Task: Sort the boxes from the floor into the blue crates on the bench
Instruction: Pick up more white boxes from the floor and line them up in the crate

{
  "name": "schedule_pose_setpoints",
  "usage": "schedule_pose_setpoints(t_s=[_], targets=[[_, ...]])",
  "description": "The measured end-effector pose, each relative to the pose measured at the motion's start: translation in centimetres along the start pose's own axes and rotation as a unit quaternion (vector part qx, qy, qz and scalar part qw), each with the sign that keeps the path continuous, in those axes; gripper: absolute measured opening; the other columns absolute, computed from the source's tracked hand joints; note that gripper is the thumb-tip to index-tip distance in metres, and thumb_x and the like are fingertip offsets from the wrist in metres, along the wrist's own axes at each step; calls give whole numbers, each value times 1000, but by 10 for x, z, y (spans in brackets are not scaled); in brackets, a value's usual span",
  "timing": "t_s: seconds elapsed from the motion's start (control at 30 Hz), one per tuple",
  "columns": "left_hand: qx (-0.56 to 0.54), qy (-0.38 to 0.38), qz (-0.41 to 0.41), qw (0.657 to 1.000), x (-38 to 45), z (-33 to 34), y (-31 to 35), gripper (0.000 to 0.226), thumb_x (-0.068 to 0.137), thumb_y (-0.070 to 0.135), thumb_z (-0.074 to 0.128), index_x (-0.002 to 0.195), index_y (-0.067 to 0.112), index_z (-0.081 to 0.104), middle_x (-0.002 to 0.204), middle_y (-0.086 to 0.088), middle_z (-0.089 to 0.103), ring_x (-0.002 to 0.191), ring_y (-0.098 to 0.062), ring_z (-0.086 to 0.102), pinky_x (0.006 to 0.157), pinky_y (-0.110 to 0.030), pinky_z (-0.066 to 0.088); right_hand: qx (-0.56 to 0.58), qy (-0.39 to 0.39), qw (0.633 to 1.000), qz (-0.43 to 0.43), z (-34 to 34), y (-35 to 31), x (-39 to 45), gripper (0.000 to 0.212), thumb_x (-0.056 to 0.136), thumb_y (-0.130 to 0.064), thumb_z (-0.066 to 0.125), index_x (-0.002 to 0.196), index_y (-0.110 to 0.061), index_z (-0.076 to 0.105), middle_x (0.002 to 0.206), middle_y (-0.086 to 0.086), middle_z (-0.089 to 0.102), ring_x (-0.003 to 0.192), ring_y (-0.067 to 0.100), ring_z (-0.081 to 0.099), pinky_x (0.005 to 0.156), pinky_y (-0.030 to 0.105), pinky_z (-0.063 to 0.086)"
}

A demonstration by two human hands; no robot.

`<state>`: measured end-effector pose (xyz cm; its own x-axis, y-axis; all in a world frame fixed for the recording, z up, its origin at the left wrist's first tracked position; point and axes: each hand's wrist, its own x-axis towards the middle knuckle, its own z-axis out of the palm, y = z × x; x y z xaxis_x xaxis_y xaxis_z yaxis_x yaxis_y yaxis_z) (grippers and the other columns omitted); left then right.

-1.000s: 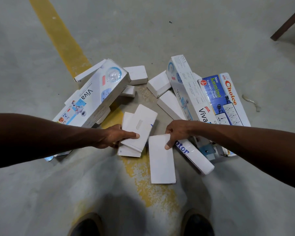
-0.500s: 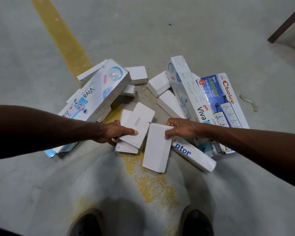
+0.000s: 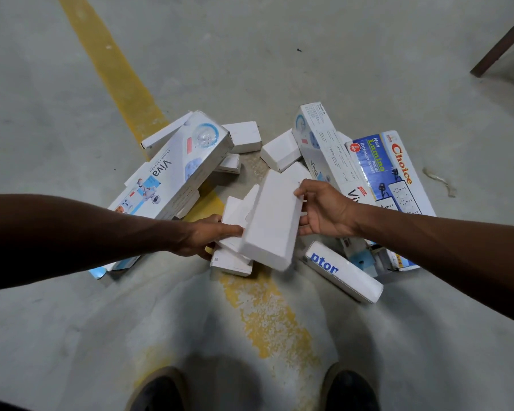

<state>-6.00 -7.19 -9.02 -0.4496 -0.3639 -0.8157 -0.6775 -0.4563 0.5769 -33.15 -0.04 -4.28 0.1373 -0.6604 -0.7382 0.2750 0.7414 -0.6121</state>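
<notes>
- here the right hand (image 3: pixel 324 212) pinches the far end of a plain white box (image 3: pixel 272 221), tilting it up off the floor (image 3: pixel 72 336), probably so it can join the other boxes.
- the left hand (image 3: pixel 204 237) has its grip closed on a small stack of flat white boxes (image 3: pixel 235 232), thumb on top to stop them sliding apart; the tilted box leans against that stack.
- printed viva box (image 3: pixel 175 173), choice box (image 3: pixel 395 176) and a white box lettered "ptor" (image 3: pixel 343 271) lie on the floor around the hands.
- no blue crate or worktop is in view, so sorting looks barely begun.
</notes>
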Motion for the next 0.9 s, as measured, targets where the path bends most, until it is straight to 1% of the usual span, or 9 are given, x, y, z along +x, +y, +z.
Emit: schedule_pose_setpoints(t_s=[0.1,0.2,0.3,0.4,0.47,0.63,0.77,0.83,0.9], targets=[[-10,-19,29,999,2,3,-4,93,67,56,76,145,24,37,129,-13,63,119,-33,62,96,-55,56,-20,21,999,-19,19,5,3,25,97,-30,55,117,-17,49,109,13,65,92,28,68,95,45,54],[-31,26,29,999,2,11,-5,90,70,53,71,146,23,31,129,-9,61,116,-30,62,88,-49,58,-198,132,969,-70,42,9,5,31,105,-39,46,130,-20,45,116,10,62,81,24,69,85,42,59],[-31,87,14,996,3,22,-3,92,66,56,73,140,27,25,127,-3,58,113,-26,62,88,-50,58,-345,205,913,-73,56,12,10,48,105,-44,38,148,-24,37,136,10,55,110,28,63,93,43,57],[-33,101,13,994,5,29,1,87,71,55,71,139,28,23,125,-3,58,112,-25,62,91,-51,58,-295,168,940,-38,65,11,8,56,105,-51,38,154,-27,25,132,7,58,111,26,63,83,43,60],[-46,104,20,993,7,32,2,73,86,47,69,140,23,26,124,-5,60,108,-24,63,84,-46,60,-241,153,958,-27,71,8,5,69,98,-62,50,153,-29,22,125,5,60,104,24,65,74,38,60],[-63,65,56,994,-1,35,7,74,80,47,63,143,22,32,122,-8,63,105,-25,64,71,-39,56,-204,227,952,-16,67,8,8,132,47,-91,67,154,-29,18,142,7,48,124,29,55,100,53,53],[-104,20,63,992,-8,41,9,65,85,55,59,141,23,49,121,-10,69,109,-30,66,87,-48,59,-110,172,979,-16,59,11,4,98,73,-81,67,145,-28,26,118,7,64,104,27,67,84,50,59],[-174,13,60,983,-13,42,12,51,99,59,43,133,26,62,123,-11,70,112,-33,66,89,-50,57,-96,153,983,-38,53,11,5,88,79,-73,69,143,-27,29,117,6,67,103,27,69,87,52,60],[-229,-21,54,972,-16,37,17,64,97,75,28,132,32,61,131,-12,67,119,-38,64,86,-54,58,-100,159,981,-53,47,10,3,86,81,-70,70,143,-26,30,119,7,67,105,28,69,93,53,59]])
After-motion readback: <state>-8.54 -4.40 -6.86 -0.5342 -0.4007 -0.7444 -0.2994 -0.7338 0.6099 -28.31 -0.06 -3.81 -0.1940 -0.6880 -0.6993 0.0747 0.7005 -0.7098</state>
